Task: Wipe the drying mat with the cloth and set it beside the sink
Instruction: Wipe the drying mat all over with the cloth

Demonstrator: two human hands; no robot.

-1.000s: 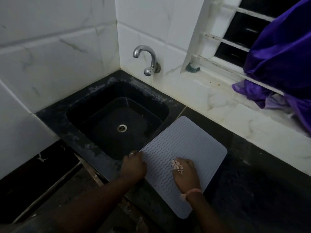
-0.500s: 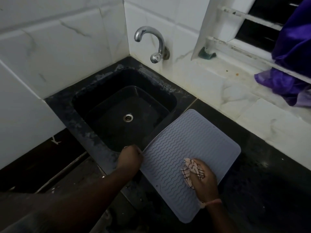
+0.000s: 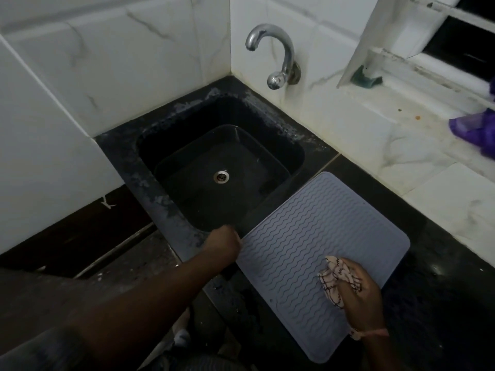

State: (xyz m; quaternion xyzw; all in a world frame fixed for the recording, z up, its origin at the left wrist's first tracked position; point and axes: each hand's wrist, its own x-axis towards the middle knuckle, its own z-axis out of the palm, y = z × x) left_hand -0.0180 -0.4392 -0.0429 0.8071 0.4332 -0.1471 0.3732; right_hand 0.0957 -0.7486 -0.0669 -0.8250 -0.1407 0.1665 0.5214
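Wiping the drying mat (image 3: 318, 253) on the dark tabletop (image 3: 434, 303), just right of the sink (image 3: 219, 167).
Right hand (image 3: 359, 293) clutches the cloth (image 3: 336, 277) on its near-right part; left hand (image 3: 223, 241) pinches its left corner.

- Grey rectangular silicone drying mat with wavy ridges (image 3: 316, 245), lying flat on the black counter just beside the black square sink (image 3: 150, 199).
- Crumpled white cloth with dark line pattern (image 3: 336, 281), pressed onto the mat's right part.

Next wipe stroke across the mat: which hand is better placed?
Right. The right hand already holds the cloth against the drying mat near its right edge. The left hand grips the mat's sink-side edge, steadying it.
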